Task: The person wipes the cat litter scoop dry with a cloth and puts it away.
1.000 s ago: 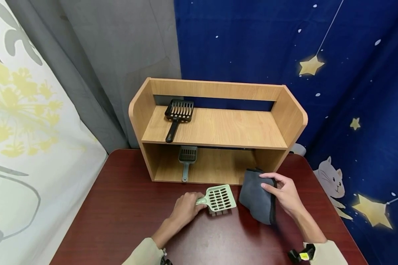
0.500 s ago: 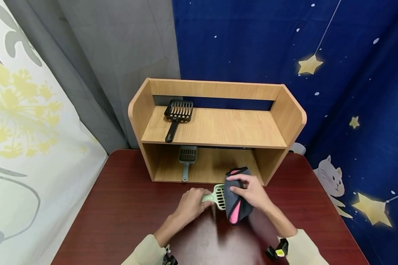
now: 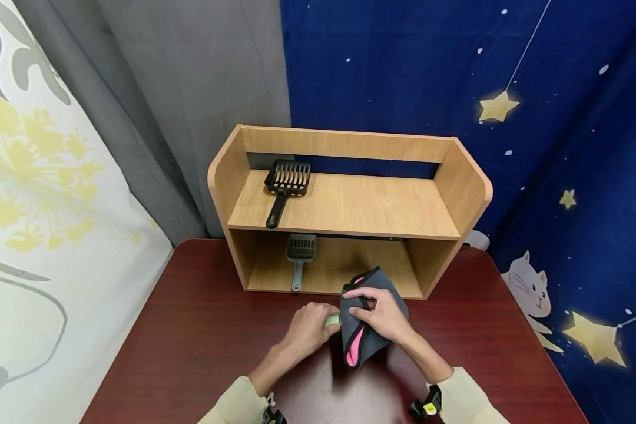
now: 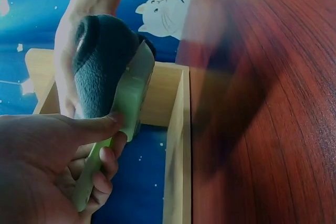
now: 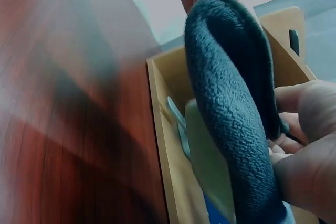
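My left hand [image 3: 308,330] grips the handle of a light green litter scoop [image 3: 333,319] above the table. A grey cloth [image 3: 372,343] with black edging and a pink side is folded over the scoop's head and hides it in the head view. My right hand [image 3: 384,315] pinches this cloth from the right. In the left wrist view, part of the scoop's green head [image 4: 131,100] shows beside the cloth [image 4: 102,72]. From the right wrist, the fuzzy cloth [image 5: 226,103] stands folded, with the flat green scoop [image 5: 207,156] next to it.
Behind the hands, a two-tier wooden shelf [image 3: 344,233] stands on the dark red table [image 3: 201,347]. A black slotted scoop [image 3: 280,200] lies on its upper tier at the left. Below it, a grey scoop [image 3: 299,259] lies on the lower tier. Curtains [image 3: 381,65] hang behind.
My right hand has brought the cloth leftward from beside the scoop and over its head, which is now covered. My left hand has moved slightly right, still holding the handle.
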